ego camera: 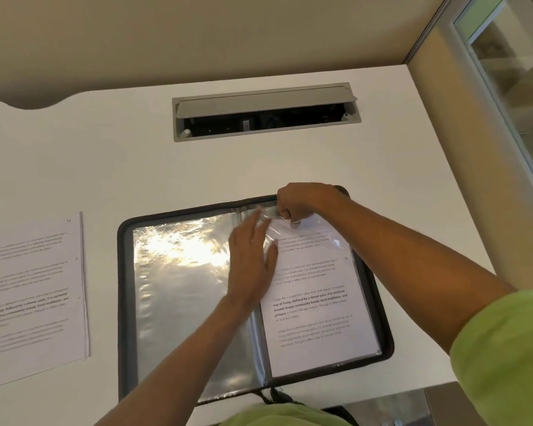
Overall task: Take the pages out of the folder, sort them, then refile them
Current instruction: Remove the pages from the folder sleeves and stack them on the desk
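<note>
A dark zip folder (123, 272) lies open on the white desk, showing clear plastic sleeves. The left sleeve (182, 290) looks empty and glares with reflected light. In the right sleeve sits a printed page (314, 305). My left hand (253, 262) lies flat with straight fingers on the upper left of that sleeve, near the spine. My right hand (299, 204) is curled at the sleeve's top edge, pinching the clear plastic or the page's top; which of the two I cannot tell. A stack of printed pages (31, 290) rests on the desk left of the folder.
A grey cable hatch (265, 112) is set into the desk beyond the folder, its lid raised. The desk's front edge runs just under the folder. A wall and a glass partition (511, 87) stand at the right.
</note>
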A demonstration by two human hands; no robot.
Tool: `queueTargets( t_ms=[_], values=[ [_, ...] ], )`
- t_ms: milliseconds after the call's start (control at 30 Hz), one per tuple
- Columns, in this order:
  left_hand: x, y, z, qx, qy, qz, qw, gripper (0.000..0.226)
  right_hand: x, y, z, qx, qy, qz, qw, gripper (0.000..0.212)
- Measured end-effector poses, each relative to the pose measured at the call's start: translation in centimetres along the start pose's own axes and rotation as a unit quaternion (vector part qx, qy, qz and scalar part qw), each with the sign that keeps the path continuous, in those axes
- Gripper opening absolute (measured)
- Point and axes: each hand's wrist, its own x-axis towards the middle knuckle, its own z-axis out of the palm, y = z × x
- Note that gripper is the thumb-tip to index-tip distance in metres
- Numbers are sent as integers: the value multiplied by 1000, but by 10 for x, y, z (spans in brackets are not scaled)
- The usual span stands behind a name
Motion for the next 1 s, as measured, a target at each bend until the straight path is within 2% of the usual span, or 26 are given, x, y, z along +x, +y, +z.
queueTargets(
  t_ms=[133, 200, 467, 700, 833, 1000],
  values=[
    [-59, 18, 18, 126, -177, 51, 975, 63, -1, 1, 2, -31, 61, 8, 998, 31],
    [-79, 20, 28, 171, -210, 74, 960, 67, -3, 3, -1, -53, 92, 14, 994, 29],
    [-89, 25, 38, 219, -224, 91, 945, 70, -3, 5, -19, -154, 216, 65, 962, 10],
    [-90, 23, 39, 221, -217, 100, 946, 70, -16, 10, -62, -138, 331, 119, 926, 7],
    [-90, 22, 39, 226, -209, 103, 946, 70, -26, 18, -95, -97, 421, 116, 894, 11],
    [-91, 23, 40, 231, -203, 106, 945, 69, -51, 24, -134, -100, 511, 101, 848, 11]
  ],
)
